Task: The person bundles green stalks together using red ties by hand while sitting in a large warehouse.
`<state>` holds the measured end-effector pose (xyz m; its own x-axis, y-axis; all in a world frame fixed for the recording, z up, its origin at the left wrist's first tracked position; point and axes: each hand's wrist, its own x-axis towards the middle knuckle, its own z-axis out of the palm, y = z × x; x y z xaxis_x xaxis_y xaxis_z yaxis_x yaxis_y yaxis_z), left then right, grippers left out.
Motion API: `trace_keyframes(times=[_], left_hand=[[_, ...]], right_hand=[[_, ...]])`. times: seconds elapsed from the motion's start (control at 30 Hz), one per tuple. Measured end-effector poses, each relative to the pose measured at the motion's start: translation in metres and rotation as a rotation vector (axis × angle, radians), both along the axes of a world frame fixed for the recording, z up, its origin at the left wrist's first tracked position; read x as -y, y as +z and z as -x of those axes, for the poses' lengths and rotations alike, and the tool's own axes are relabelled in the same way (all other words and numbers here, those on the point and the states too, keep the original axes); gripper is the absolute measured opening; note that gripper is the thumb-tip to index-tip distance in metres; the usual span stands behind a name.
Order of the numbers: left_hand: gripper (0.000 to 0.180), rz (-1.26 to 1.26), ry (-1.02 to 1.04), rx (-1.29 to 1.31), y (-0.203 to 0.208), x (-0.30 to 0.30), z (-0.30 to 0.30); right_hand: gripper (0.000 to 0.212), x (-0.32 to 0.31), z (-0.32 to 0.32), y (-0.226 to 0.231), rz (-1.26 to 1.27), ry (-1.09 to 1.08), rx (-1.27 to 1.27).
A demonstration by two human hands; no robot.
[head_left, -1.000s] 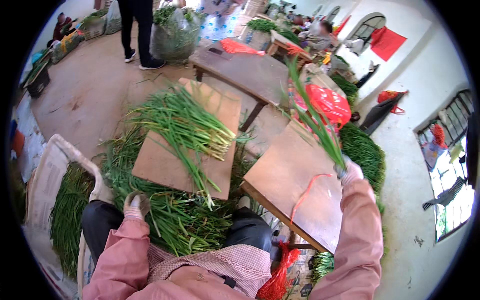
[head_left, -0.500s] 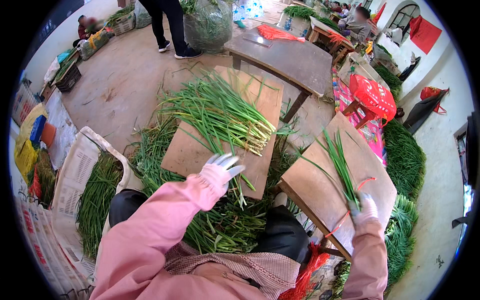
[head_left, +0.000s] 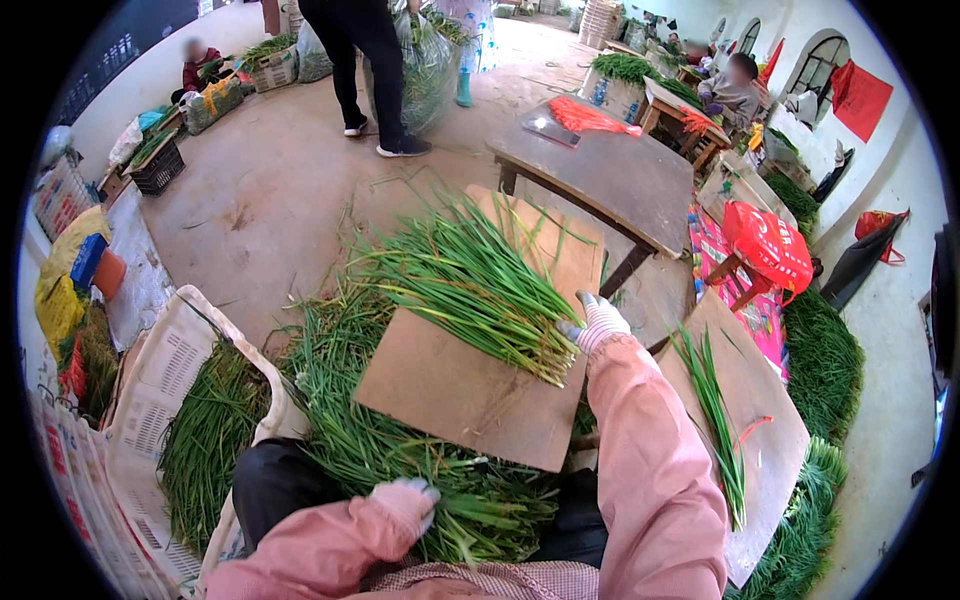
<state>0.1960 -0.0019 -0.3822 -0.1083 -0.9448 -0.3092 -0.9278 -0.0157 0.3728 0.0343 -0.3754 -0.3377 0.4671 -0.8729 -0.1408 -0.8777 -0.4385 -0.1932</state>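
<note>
A heap of long green chives [head_left: 480, 290] lies across the tilted wooden board [head_left: 450, 400] before me, its pale stem ends toward the right. At those ends is my right hand [head_left: 603, 322] in a whitish glove, thumb and fingers apart, fingertips touching the stems. Low in front of my body, my gloved left hand [head_left: 408, 503] rests at the loose greens [head_left: 490, 505] over my lap; its fingers are partly hidden. A small bunch of chives [head_left: 715, 420] lies on the right-hand board [head_left: 775, 450], beside a red tie strip [head_left: 752, 428].
A white plastic crate [head_left: 165, 380] with greens stands at my left. Beyond the boards is a dark table [head_left: 610, 180] with red strips [head_left: 590, 115]. A red bag [head_left: 765, 245] sits on a stool at right. A person in dark trousers [head_left: 355, 60] stands by a stuffed clear bag.
My right hand has left the small bunch on the right board and moved to the heap's stem ends. My left hand has drawn back from the middle board to the greens over my lap.
</note>
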Motion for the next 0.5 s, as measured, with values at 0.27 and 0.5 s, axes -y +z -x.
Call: trace_keyframes(times=[0.27, 0.5], left_hand=[[0.038, 0.215, -0.056, -0.219, 0.038, 0.016, -0.02], [0.036, 0.642, -0.115, -0.327, 0.034, 0.073, -0.006]], right_hand=[[0.051, -0.069, -0.045, -0.001, -0.01, 0.162, -0.075], [0.051, -0.138, -0.008, -0.047, -0.187, 0.273, 0.292]])
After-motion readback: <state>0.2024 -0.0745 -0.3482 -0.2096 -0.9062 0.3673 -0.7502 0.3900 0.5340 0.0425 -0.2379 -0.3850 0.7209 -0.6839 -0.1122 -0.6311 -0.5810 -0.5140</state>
